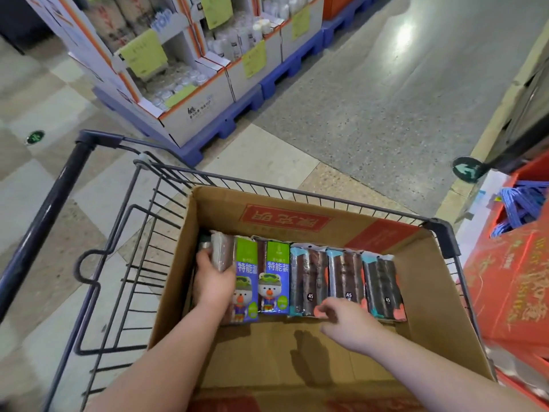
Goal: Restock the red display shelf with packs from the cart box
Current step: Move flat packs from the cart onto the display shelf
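An open cardboard box [439, 295] sits in a dark wire shopping cart [124, 263]. Along its far side lies a row of packs: two with green and blue labels showing a cartoon bear [274, 281], then three dark packs with teal tops [344, 278]. My left hand [212, 282] grips the leftmost bear-label pack [245, 281] from its left side. My right hand [346, 322] reaches over the near ends of the teal-topped packs, fingers curled and touching the lower edge of one. The red display shelf [511, 278] stands at the right edge, beside the cart.
White cardboard displays with yellow-green tags [190, 63] stand on blue pallets [246, 105] beyond the cart. Grey floor stretches ahead to the right. Blue corded items [520, 203] lie in the top of the red shelf. A green floor arrow sticker [468, 169] lies near it.
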The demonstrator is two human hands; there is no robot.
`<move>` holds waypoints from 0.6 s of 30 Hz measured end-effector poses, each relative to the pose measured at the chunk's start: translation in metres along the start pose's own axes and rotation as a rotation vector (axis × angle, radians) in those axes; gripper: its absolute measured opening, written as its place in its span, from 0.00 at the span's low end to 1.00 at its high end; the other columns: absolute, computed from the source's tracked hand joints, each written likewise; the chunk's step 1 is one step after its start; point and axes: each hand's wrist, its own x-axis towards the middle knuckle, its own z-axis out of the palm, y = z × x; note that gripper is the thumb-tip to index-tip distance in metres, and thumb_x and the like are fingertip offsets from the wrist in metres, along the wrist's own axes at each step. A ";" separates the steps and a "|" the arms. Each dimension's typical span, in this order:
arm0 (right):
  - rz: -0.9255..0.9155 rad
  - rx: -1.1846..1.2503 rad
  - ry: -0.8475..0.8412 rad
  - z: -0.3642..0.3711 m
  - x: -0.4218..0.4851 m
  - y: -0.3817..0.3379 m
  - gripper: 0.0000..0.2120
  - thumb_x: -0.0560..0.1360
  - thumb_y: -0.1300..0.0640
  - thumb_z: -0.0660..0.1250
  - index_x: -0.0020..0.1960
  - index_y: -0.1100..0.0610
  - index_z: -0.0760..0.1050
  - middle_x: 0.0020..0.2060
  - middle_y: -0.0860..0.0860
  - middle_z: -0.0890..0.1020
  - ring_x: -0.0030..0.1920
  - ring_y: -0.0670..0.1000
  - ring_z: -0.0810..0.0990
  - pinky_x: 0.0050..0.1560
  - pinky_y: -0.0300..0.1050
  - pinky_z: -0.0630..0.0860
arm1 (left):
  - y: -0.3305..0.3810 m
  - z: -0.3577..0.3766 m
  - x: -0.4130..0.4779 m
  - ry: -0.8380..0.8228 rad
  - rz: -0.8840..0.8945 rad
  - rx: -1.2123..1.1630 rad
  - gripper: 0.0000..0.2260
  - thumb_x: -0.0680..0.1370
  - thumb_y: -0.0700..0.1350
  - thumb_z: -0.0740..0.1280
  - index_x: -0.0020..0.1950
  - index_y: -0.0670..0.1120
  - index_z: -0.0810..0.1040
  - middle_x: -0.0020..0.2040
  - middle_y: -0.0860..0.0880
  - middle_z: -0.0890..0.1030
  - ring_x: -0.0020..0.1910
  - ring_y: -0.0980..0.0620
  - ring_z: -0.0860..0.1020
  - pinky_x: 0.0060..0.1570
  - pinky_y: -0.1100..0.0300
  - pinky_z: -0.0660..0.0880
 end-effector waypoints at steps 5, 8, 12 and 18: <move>0.091 0.541 0.056 0.000 0.014 -0.009 0.21 0.76 0.48 0.67 0.66 0.55 0.70 0.60 0.51 0.77 0.58 0.51 0.77 0.51 0.42 0.72 | 0.001 0.015 -0.035 -0.343 -0.174 -0.477 0.20 0.74 0.36 0.70 0.63 0.45 0.68 0.54 0.42 0.80 0.51 0.41 0.80 0.56 0.44 0.77; 0.170 0.991 -0.069 0.008 0.022 -0.002 0.18 0.76 0.50 0.68 0.63 0.56 0.72 0.54 0.53 0.83 0.50 0.55 0.82 0.50 0.52 0.78 | 0.007 0.030 -0.053 -0.539 -0.208 -0.567 0.19 0.75 0.33 0.68 0.61 0.47 0.68 0.52 0.38 0.81 0.45 0.41 0.81 0.47 0.44 0.79; 0.172 1.202 -0.097 0.013 0.023 0.010 0.14 0.77 0.58 0.67 0.62 0.58 0.74 0.51 0.57 0.84 0.51 0.60 0.83 0.55 0.61 0.78 | 0.010 0.045 -0.058 -0.655 -0.140 -0.417 0.17 0.75 0.43 0.70 0.62 0.48 0.70 0.54 0.43 0.80 0.47 0.46 0.80 0.48 0.53 0.78; 0.263 1.031 0.087 0.020 0.026 0.040 0.20 0.71 0.48 0.73 0.60 0.52 0.73 0.53 0.52 0.83 0.57 0.57 0.81 0.59 0.60 0.76 | -0.013 0.039 0.004 -0.213 0.023 0.229 0.25 0.76 0.53 0.67 0.71 0.45 0.69 0.68 0.42 0.70 0.66 0.42 0.71 0.65 0.49 0.70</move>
